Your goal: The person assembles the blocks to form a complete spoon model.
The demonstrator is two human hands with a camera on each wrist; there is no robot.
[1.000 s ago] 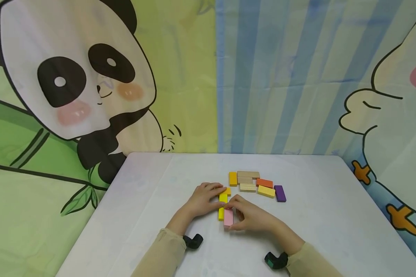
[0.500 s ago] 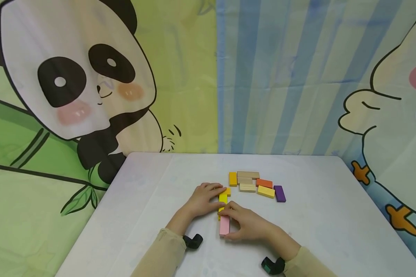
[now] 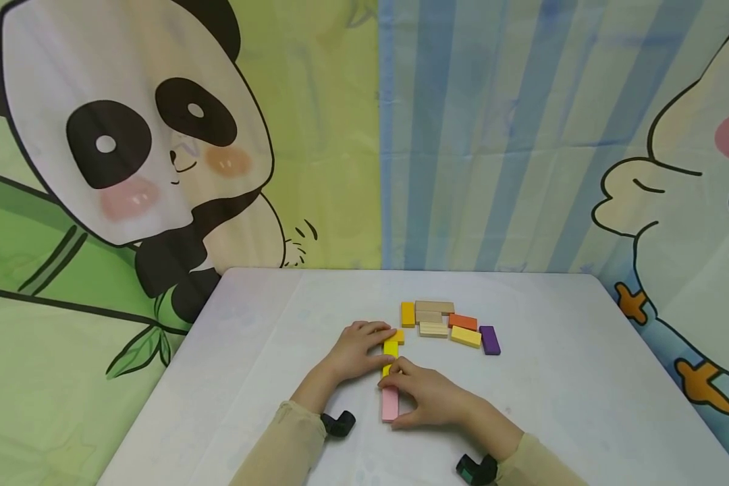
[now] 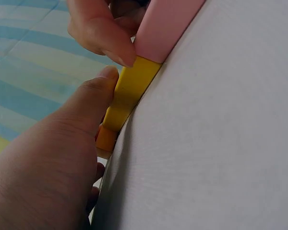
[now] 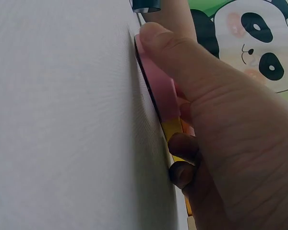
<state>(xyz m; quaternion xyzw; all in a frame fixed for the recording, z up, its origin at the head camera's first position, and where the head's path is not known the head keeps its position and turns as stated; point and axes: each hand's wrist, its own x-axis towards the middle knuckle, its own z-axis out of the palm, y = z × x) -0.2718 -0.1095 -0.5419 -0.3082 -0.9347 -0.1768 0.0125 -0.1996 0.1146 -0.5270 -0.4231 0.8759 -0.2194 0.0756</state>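
Observation:
My right hand (image 3: 434, 396) pinches a pink block (image 3: 390, 404) between thumb and fingers at its two ends. The pink block lies on the table, in line with the near end of a yellow row; in the left wrist view it meets the end yellow block (image 4: 132, 82). My left hand (image 3: 354, 352) rests along the left of the row. Its thumb (image 4: 97, 93) touches a yellow block (image 3: 391, 347), and its forefinger reaches an orange-yellow block (image 3: 399, 337) at the far end. The hands partly cover the row.
Farther back on the white table (image 3: 279, 317) lie a yellow-orange block (image 3: 408, 314), several plain wooden blocks (image 3: 434, 308), an orange block (image 3: 463, 322), a pale yellow block (image 3: 466, 337) and a purple block (image 3: 489, 340). Printed curtains hang behind.
My right hand has slid the pink block leftward and nearer to me, from the row's right side to its near end. My left hand has stayed in place.

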